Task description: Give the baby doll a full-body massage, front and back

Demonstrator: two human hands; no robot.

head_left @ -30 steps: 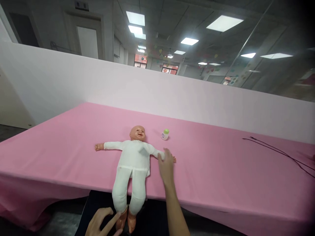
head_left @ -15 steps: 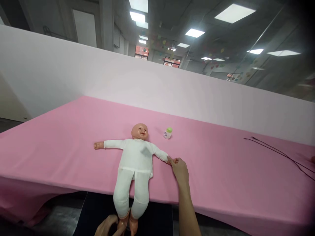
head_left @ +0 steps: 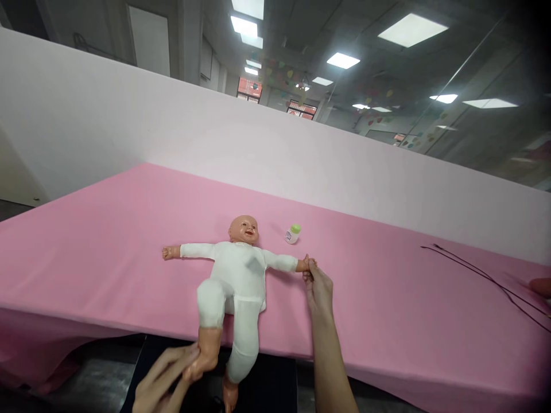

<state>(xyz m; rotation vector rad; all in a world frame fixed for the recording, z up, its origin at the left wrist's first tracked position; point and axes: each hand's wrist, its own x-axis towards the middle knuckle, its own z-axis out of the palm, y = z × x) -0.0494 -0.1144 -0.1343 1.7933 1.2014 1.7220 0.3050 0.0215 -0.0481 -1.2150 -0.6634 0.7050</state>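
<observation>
A baby doll (head_left: pixel 239 275) in white clothes lies on its back on a pink-covered table (head_left: pixel 107 241), its legs reaching past the front edge. My left hand (head_left: pixel 166 378) grips the doll's foot on the left side, and that leg is raised and bent at the knee. My right hand (head_left: pixel 319 284) pinches the doll's hand on the right side, with that arm stretched straight out. The doll's other arm lies spread on the cloth, and its other leg hangs over the edge. Beyond the doll's shoulder stands a small bottle (head_left: pixel 293 234) with a green cap.
Thin dark cables (head_left: pixel 482 275) lie across the right part of the table. Something skin-coloured, partly cut off, shows at the right edge. A white partition (head_left: pixel 258 155) runs along the back, with glass above it. A dark seat (head_left: pixel 267 384) is below the front edge.
My left hand has lifted the doll's foot up and to the left, bending that knee. My right hand has raised the doll's hand and drawn its arm outward.
</observation>
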